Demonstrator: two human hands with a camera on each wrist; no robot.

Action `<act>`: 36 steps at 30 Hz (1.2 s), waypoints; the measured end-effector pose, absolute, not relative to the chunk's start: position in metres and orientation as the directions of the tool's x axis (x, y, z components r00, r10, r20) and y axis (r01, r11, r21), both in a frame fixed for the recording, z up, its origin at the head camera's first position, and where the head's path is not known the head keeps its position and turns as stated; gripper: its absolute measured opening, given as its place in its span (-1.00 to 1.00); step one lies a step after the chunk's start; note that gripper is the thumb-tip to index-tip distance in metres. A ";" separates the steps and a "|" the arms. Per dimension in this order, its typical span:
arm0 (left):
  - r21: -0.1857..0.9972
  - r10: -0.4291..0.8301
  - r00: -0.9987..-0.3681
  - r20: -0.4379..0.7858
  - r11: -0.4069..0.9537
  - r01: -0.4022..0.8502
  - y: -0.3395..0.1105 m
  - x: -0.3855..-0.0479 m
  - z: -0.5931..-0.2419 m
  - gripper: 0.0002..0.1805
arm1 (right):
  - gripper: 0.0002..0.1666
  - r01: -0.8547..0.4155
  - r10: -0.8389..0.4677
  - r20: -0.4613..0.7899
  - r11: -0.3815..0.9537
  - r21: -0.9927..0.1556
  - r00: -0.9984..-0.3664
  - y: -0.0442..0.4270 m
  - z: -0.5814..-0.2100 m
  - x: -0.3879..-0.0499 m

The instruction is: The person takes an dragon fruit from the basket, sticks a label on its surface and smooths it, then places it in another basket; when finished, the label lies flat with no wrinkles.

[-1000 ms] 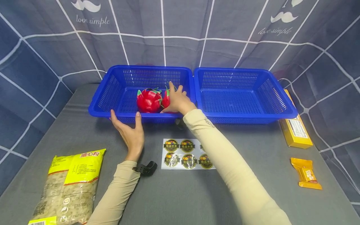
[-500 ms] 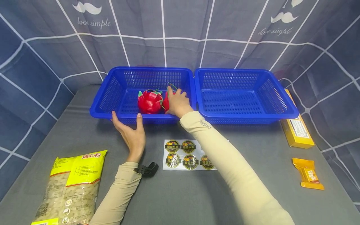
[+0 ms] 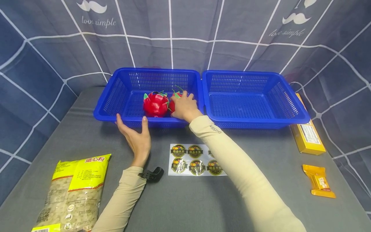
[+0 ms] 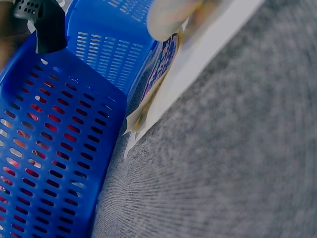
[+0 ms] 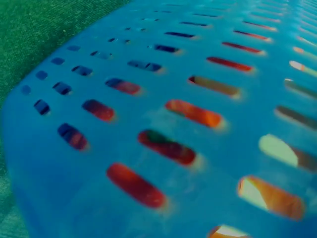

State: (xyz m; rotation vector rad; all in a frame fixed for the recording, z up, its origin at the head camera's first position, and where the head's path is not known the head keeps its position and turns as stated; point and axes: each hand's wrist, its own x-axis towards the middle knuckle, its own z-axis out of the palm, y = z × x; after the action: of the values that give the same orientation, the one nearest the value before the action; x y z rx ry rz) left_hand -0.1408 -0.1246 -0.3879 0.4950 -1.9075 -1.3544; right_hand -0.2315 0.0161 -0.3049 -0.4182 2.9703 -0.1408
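Note:
In the head view, two red dragon fruits with green tips sit in the left blue basket (image 3: 136,118). My right hand (image 3: 185,106) reaches over the front rim and grips the right dragon fruit (image 3: 172,104), partly covering it. The left dragon fruit (image 3: 156,104) lies beside it, free of both hands. My left hand (image 3: 136,138) stands at the basket's front side, thumb and index finger spread, their tips at the rim; its other fingers are hidden. Through slots of the basket wall (image 5: 99,188) in the right wrist view, red patches show.
The right blue basket (image 3: 237,104) stands against the left one. A sheet of round stickers (image 3: 186,160) lies in front, partly under the right arm. A pasta bag (image 3: 72,193) lies at the left; a yellow box (image 3: 308,137) and an orange packet (image 3: 318,181) lie at the right.
My right hand has settled lower and closer around the right dragon fruit. The left hand keeps its place at the basket rim, and the whole scene shifts slightly rightward.

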 end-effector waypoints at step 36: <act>0.906 -0.666 -0.654 0.359 0.416 0.075 -0.126 -0.142 -0.391 -0.11 | -0.18 -0.287 -0.256 0.129 0.864 -0.413 -0.958 0.035 -0.298 -0.220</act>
State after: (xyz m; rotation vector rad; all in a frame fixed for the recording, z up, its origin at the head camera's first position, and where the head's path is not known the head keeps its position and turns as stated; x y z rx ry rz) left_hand -0.1416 -0.1263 -0.3905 0.5011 -1.9448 -1.2948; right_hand -0.2201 0.0354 -0.2977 -0.4518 3.1001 -0.7046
